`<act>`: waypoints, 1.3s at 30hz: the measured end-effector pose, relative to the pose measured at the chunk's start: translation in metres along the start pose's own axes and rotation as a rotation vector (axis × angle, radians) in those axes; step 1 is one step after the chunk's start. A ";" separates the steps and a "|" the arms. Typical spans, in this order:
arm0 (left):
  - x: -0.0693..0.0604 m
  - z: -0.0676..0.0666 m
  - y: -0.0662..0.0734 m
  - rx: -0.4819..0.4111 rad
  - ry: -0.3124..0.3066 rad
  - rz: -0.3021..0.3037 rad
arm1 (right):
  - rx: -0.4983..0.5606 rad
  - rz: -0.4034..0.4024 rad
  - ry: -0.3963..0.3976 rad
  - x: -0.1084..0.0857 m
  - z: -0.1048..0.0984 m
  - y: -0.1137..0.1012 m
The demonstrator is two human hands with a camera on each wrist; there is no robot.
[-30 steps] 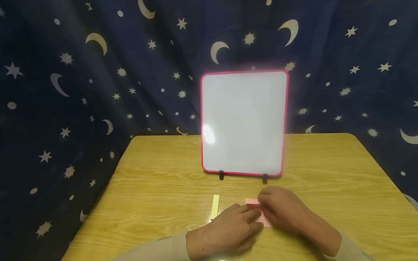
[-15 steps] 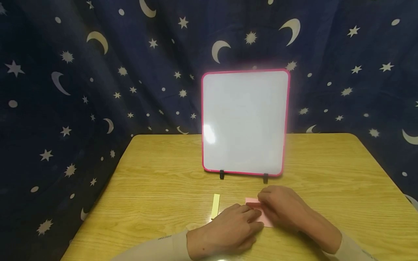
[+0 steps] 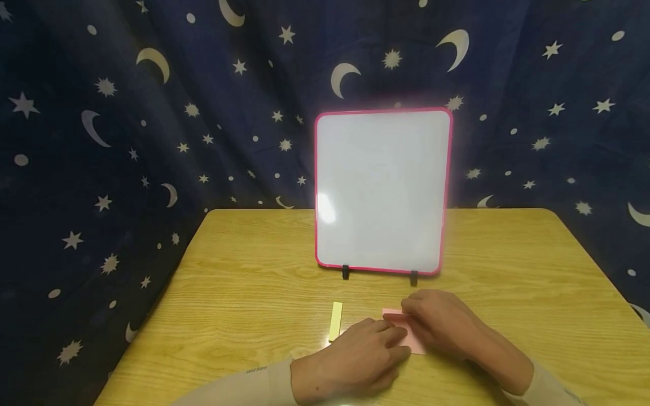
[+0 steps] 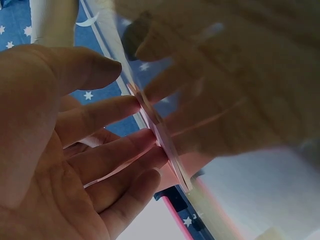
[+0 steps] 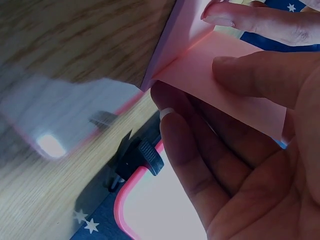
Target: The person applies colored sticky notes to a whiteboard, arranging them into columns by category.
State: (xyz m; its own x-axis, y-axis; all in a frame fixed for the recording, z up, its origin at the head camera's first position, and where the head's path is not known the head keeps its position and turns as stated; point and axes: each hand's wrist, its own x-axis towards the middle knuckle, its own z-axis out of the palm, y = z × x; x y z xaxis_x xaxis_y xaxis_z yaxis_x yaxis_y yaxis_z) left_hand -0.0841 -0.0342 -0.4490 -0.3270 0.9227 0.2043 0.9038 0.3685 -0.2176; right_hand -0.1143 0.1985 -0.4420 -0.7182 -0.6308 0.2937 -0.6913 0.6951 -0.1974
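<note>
A pink sticky note pad [image 3: 415, 344] lies on the table between the hands, partly covered by them. My left hand [image 3: 358, 355] reaches over it from the left; in the left wrist view its extended fingers press the pad's pink sheets [image 4: 165, 140], with the thumb held apart. From the right, my right hand [image 3: 442, 324] pinches a raised pink sticky note [image 5: 245, 92] between thumb and fingers. That note stands bent away from the pad in the right wrist view. A narrow yellow sticky note pad [image 3: 336, 321] sits just left of my left hand.
A whiteboard [image 3: 381, 186] with a pink frame stands upright behind the hands on small black feet [image 3: 413, 278]. The wooden table [image 3: 244, 270] extends to both sides. A dark blue curtain [image 3: 284, 90] with moons and stars hangs behind and at the left.
Both hands keep almost the same place on the pink pad. The head view has shifted very slightly.
</note>
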 end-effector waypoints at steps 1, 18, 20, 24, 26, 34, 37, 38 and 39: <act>0.000 0.000 0.000 -0.003 -0.003 -0.001 | 0.000 0.002 0.002 0.000 0.000 0.000; 0.000 0.001 0.002 -0.022 -0.007 -0.012 | 0.025 -0.036 0.008 0.005 -0.002 0.003; -0.001 0.001 0.002 -0.026 -0.007 -0.016 | 0.029 -0.040 0.012 0.006 -0.002 0.003; -0.001 0.000 0.002 -0.041 -0.028 -0.027 | 0.041 -0.030 0.008 0.007 -0.004 0.003; -0.001 -0.001 0.002 -0.052 -0.034 -0.031 | 0.051 -0.020 -0.007 0.008 -0.005 0.002; -0.001 -0.003 0.003 -0.062 -0.011 -0.030 | 0.057 -0.023 -0.088 0.009 -0.008 0.005; -0.001 -0.003 0.003 -0.061 -0.004 -0.028 | 0.057 -0.025 -0.103 0.009 -0.009 0.005; -0.001 -0.002 0.003 -0.059 -0.001 -0.027 | 0.056 -0.024 -0.108 0.009 -0.009 0.006; -0.001 -0.002 0.003 -0.058 0.000 -0.027 | 0.055 -0.021 -0.113 0.009 -0.009 0.006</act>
State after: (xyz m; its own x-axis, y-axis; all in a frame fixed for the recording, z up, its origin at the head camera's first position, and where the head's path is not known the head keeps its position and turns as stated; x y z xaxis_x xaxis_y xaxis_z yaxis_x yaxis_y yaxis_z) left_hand -0.0807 -0.0339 -0.4475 -0.3515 0.9125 0.2091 0.9092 0.3860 -0.1561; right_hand -0.1242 0.1996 -0.4317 -0.7060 -0.6818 0.1915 -0.7071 0.6636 -0.2443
